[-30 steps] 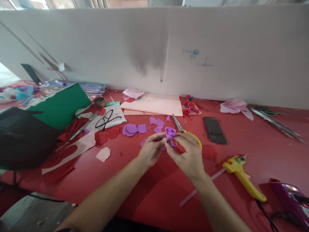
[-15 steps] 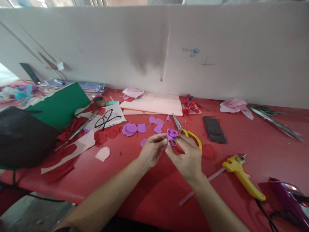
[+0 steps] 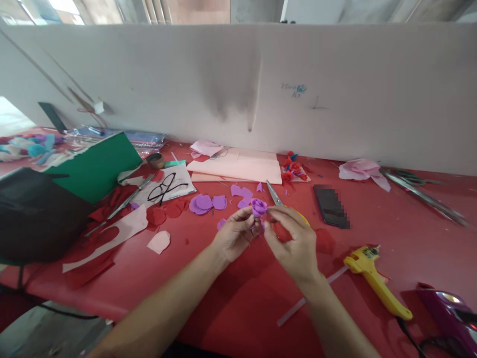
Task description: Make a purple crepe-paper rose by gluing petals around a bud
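Observation:
A small purple foam rose (image 3: 258, 207) is held above the red table (image 3: 231, 293) between both my hands. My left hand (image 3: 234, 236) pinches it from the left, and the fingers of my right hand (image 3: 292, 241) close on it from the right. Several loose purple petals (image 3: 207, 202) lie on the table just beyond my left hand. Scissors with yellow handles (image 3: 275, 195) lie right behind the rose, partly hidden by my right hand.
A yellow glue gun (image 3: 376, 281) with a clear glue stick lies at the right, a purple device (image 3: 452, 311) beyond it. A black phone (image 3: 330, 204), pink sheets (image 3: 238, 166), red foam roses (image 3: 294, 166), green sheet (image 3: 95, 164), glasses (image 3: 166, 185) and a dark bag (image 3: 33, 214) surround the hands.
My hands have kept the rose pinched and shifted it slightly left and away. My right fingers have turned around it. The view has tilted a little.

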`<state>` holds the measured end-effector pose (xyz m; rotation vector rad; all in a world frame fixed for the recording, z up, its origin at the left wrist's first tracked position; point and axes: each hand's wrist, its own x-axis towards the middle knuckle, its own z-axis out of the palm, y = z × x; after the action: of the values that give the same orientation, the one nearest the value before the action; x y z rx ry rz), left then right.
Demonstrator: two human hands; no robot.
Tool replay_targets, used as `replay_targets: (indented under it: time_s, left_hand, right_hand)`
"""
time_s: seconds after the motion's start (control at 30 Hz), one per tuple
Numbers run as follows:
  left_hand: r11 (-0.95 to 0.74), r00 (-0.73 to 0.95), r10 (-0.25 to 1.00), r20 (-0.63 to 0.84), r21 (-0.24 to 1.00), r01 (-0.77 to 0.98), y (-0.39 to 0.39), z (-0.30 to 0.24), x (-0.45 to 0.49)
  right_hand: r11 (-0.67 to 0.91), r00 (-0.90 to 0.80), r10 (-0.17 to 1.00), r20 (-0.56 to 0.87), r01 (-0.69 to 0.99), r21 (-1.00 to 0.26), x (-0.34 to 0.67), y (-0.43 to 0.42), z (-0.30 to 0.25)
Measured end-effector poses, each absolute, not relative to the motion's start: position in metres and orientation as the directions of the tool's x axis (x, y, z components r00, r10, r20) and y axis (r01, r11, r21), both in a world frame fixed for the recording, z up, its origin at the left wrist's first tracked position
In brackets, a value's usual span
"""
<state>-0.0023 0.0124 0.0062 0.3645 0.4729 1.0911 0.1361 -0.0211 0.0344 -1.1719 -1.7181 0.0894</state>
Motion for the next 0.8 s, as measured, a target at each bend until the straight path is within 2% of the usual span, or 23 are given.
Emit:
replay_targets:
  time_s: [0.07, 0.13, 0.2, 0.27, 0.33, 0.47, 0.7, 0.8]
  left_hand:
    - [0.423, 0.391, 0.905, -0.166, 0.437, -0.794, 0.015, 0.005, -0.004]
    - [0.422, 0.389, 0.906, -0.164, 0.370, -0.827, 0.018, 0.005, -0.006]
    - [0.428, 0.387, 0.903, -0.186, 0.312, -0.848, 0.021, 0.006, -0.008]
    - [0.437, 0.385, 0.896, -0.222, 0.277, -0.856, 0.024, 0.006, -0.010]
    - [0.434, 0.370, 0.892, -0.261, 0.264, -0.861, 0.026, 0.005, -0.011]
    - [0.426, 0.337, 0.889, -0.310, 0.292, -0.856, 0.030, 0.004, -0.013]
    - [0.393, 0.203, 0.888, -0.413, 0.449, -0.802, 0.035, 0.008, -0.018]
    - [0.417, 0.183, 0.861, -0.475, 0.454, -0.787, 0.038, 0.012, -0.022]
  right_hand:
    - [0.428, 0.060, 0.786, 0.615, 0.665, -0.611, 0.149, -0.017, 0.036]
    - [0.273, 0.082, 0.870, 0.487, 0.742, -0.613, 0.166, -0.010, 0.031]
    - [0.122, 0.041, 0.953, 0.300, 0.855, -0.504, 0.182, -0.001, 0.020]
    - [-0.007, 0.061, 0.989, 0.137, 0.931, -0.366, 0.193, 0.007, 0.008]
    - [-0.062, 0.082, 0.995, 0.052, 0.951, -0.302, 0.198, 0.012, -0.002]
    - [-0.090, 0.101, 0.995, 0.019, 0.948, -0.304, 0.196, 0.016, -0.009]
    - [-0.151, 0.168, 0.986, 0.012, 0.912, -0.381, 0.208, 0.017, 0.001]
    - [-0.094, 0.150, 0.985, 0.080, 0.873, -0.479, 0.211, 0.015, 0.003]
